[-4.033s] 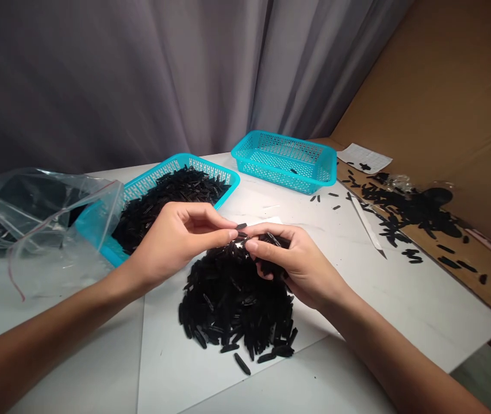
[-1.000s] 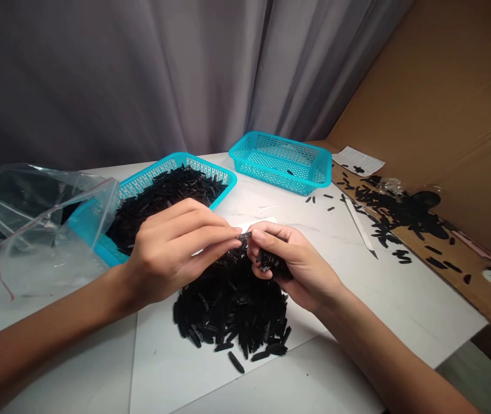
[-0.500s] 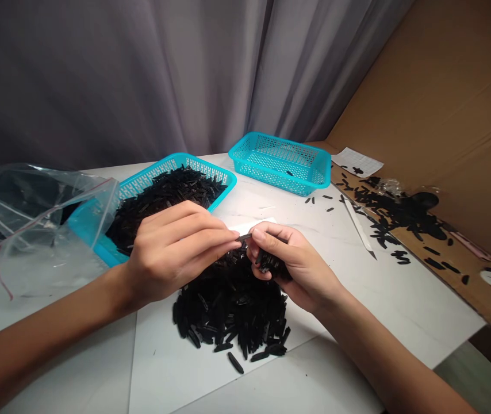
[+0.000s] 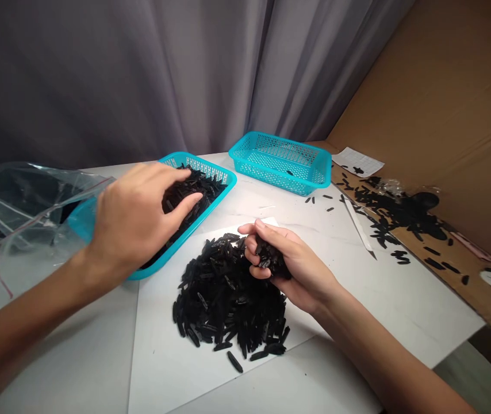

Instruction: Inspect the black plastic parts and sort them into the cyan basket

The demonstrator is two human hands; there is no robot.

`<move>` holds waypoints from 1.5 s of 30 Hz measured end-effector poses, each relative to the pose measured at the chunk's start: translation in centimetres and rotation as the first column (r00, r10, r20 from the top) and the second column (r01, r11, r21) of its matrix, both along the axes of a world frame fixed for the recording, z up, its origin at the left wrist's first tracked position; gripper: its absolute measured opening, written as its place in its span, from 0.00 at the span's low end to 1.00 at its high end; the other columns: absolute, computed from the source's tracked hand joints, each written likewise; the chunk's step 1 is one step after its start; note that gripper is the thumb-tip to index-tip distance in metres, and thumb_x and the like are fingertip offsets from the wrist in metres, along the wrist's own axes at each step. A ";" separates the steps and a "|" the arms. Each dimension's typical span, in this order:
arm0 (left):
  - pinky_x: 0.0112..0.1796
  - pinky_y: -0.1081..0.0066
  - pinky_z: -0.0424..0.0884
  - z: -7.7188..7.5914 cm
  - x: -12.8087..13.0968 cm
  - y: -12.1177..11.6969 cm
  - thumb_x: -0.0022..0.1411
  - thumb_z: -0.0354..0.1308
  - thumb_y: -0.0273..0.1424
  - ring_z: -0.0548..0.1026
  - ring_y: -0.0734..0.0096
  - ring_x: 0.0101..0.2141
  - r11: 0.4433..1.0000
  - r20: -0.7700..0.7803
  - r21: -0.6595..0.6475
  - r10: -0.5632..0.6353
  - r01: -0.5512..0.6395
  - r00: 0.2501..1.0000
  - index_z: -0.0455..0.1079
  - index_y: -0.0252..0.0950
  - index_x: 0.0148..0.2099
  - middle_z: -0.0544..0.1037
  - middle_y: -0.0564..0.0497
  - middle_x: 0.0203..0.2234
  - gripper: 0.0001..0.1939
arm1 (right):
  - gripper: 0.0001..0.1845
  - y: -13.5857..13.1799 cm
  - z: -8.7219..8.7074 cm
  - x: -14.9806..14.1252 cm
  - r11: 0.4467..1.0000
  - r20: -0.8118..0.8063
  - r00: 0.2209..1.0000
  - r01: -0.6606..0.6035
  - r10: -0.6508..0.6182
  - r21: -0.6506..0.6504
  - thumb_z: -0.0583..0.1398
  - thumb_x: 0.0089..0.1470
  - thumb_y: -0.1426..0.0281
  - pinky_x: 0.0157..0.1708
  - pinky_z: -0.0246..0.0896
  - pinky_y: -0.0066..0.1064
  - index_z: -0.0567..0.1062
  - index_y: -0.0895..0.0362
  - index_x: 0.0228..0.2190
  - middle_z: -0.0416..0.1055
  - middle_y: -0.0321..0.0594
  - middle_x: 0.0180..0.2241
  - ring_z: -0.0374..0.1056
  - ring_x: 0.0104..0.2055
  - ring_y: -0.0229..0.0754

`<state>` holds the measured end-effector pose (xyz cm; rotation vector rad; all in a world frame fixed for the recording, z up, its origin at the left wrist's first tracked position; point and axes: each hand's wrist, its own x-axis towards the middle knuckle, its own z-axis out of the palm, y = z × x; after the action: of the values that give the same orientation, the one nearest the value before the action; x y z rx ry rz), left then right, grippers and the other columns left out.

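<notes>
My left hand (image 4: 139, 215) is over the left blue basket (image 4: 200, 227), its thumb and fingers apart with nothing seen between them. Small black elongated pieces (image 4: 202, 187) fill that basket, partly hidden behind the hand. My right hand (image 4: 295, 256) is curled around a clump of the same black pieces (image 4: 269, 259), palm side toward the left. Below and left of it, a heap of black pieces (image 4: 232, 299) lies on a white sheet (image 4: 159, 368).
A second blue basket (image 4: 280, 178) at the back has one dark piece in it. On the left is a clear plastic bag (image 4: 34, 213). To the right, scattered black pieces (image 4: 401, 210) lie on cardboard (image 4: 482, 293), near a white pointed tool (image 4: 357, 224). A grey curtain (image 4: 211, 75) hangs behind.
My left hand has moved from the right fingertips back to the left, over the filled basket, and its fingers have spread. The piece between the two hands no longer shows. My right hand stays put.
</notes>
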<state>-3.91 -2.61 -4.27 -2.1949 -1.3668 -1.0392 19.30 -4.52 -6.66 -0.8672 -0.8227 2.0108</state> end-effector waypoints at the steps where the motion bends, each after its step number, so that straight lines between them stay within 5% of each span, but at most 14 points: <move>1: 0.41 0.62 0.73 0.1 0.0 0.0 0.64 0.66 0.34 0.78 0.59 0.40 0.999 0.010 -0.028 -0.024 0.024 1.000 0.75 0.39 0.51 0.82 0.49 0.44 0.14 | 0.16 0.0 -0.1 -0.1 1.000 -0.002 1.000 0.012 -0.012 -0.022 0.70 0.53 0.59 0.19 0.50 0.21 0.82 0.59 0.35 0.64 0.35 0.28 0.58 0.27 0.32; 3: 0.42 0.63 0.74 0.1 0.7 -0.7 0.63 0.66 0.36 0.78 0.61 0.41 0.972 0.053 -0.085 -0.214 0.218 0.975 0.75 0.37 0.50 0.82 0.48 0.43 0.15 | 0.17 -0.1 -0.3 -0.2 0.999 0.005 1.000 0.024 -0.024 -0.037 0.70 0.52 0.57 0.20 0.51 0.21 0.82 0.59 0.36 0.64 0.35 0.28 0.58 0.27 0.32; 5: 0.42 0.65 0.75 -0.3 1.9 -1.7 0.64 0.66 0.35 0.78 0.63 0.41 0.876 0.078 -0.200 -0.431 0.438 0.899 0.75 0.36 0.47 0.82 0.48 0.39 0.11 | 0.18 -0.2 -0.5 -0.5 1.000 0.022 1.000 0.010 -0.010 -0.005 0.70 0.52 0.56 0.19 0.52 0.22 0.81 0.59 0.33 0.66 0.35 0.28 0.58 0.26 0.32; 9: 0.41 0.67 0.76 -1.3 3.6 -2.9 0.66 0.63 0.26 0.79 0.67 0.38 0.777 0.090 -0.226 -0.584 0.587 0.807 0.76 0.33 0.44 0.83 0.48 0.38 0.04 | 0.21 -0.5 -0.8 -1.0 0.995 0.063 0.996 -0.072 0.067 0.074 0.66 0.56 0.52 0.20 0.54 0.22 0.81 0.59 0.32 0.67 0.35 0.26 0.57 0.24 0.32; 15: 0.36 0.69 0.74 -1.1 3.1 -2.1 0.64 0.65 0.24 0.78 0.71 0.32 0.825 0.263 -0.137 -0.503 0.548 0.823 0.78 0.36 0.42 0.84 0.51 0.32 0.05 | 0.20 -0.5 -0.7 -0.7 0.989 0.143 0.990 -0.020 -0.001 0.146 0.64 0.58 0.52 0.21 0.56 0.23 0.79 0.58 0.31 0.65 0.34 0.26 0.58 0.25 0.33; 18: 0.29 0.72 0.69 -0.9 3.2 -1.9 0.63 0.66 0.28 0.76 0.74 0.28 0.870 0.399 -0.212 -0.339 0.446 0.852 0.80 0.38 0.38 0.83 0.55 0.29 0.01 | 0.19 -0.5 -0.3 -0.5 0.965 0.236 0.971 -0.017 -0.046 0.261 0.64 0.60 0.55 0.22 0.58 0.24 0.75 0.58 0.27 0.65 0.34 0.26 0.59 0.26 0.33; 21: 0.27 0.74 0.68 -1.0 3.4 -1.9 0.64 0.66 0.29 0.76 0.76 0.28 0.858 0.500 -0.284 -0.248 0.428 0.830 0.80 0.38 0.34 0.83 0.56 0.28 0.04 | 0.16 -0.8 0.0 -0.4 0.926 0.358 0.930 -0.066 -0.078 0.372 0.64 0.60 0.57 0.23 0.61 0.24 0.76 0.57 0.29 0.66 0.34 0.27 0.61 0.26 0.34; 35: 0.32 0.73 0.70 -1.4 2.7 -1.5 0.60 0.69 0.24 0.74 0.75 0.30 0.846 0.318 -0.078 -0.481 0.528 0.817 0.79 0.33 0.39 0.82 0.52 0.28 0.04 | 0.10 -0.7 0.0 -0.3 0.849 0.357 0.918 -0.046 -0.171 0.527 0.62 0.63 0.62 0.23 0.63 0.21 0.77 0.56 0.35 0.66 0.33 0.27 0.62 0.27 0.33; 45: 0.33 0.70 0.73 -1.2 2.8 -1.4 0.59 0.69 0.23 0.77 0.72 0.30 0.851 0.282 -0.013 -0.500 0.524 0.819 0.78 0.34 0.37 0.82 0.52 0.28 0.04 | 0.10 -0.5 -0.2 0.1 0.887 0.297 0.949 -0.046 -0.105 0.460 0.65 0.60 0.61 0.21 0.62 0.21 0.77 0.54 0.36 0.66 0.32 0.26 0.63 0.26 0.33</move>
<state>-1.12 -4.04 -5.45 -2.6486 -0.9348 -1.5389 19.42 -5.05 -6.84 -0.9165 -1.3934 1.5593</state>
